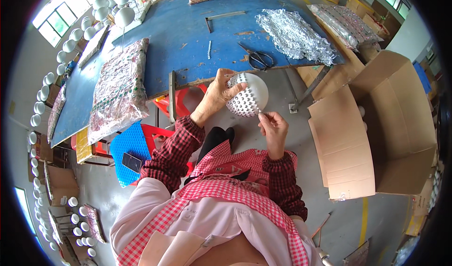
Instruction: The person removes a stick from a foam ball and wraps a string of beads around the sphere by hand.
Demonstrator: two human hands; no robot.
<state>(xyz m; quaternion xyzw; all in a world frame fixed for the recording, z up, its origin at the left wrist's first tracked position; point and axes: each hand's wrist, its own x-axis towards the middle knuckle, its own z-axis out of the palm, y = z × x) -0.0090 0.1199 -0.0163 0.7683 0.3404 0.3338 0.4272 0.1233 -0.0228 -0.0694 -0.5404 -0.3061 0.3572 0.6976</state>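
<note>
A white ball is held up in front of me, just off the table's near edge. Rows of silvery studs cover its left part; the right part is plain white. My left hand grips the ball from the left, thumb across the studded side. At the ball's lower right, my right hand has thumb and forefinger pinched together by the end of the studded rows. What lies in that pinch is too small to make out. Black-handled scissors lie on the table's edge just beyond the ball.
The blue table carries a pile of silvery strands, a short strand and plastic-wrapped packs. An open cardboard box stands at my right. A phone rests on a blue-topped stool at left. White balls on sticks line the left.
</note>
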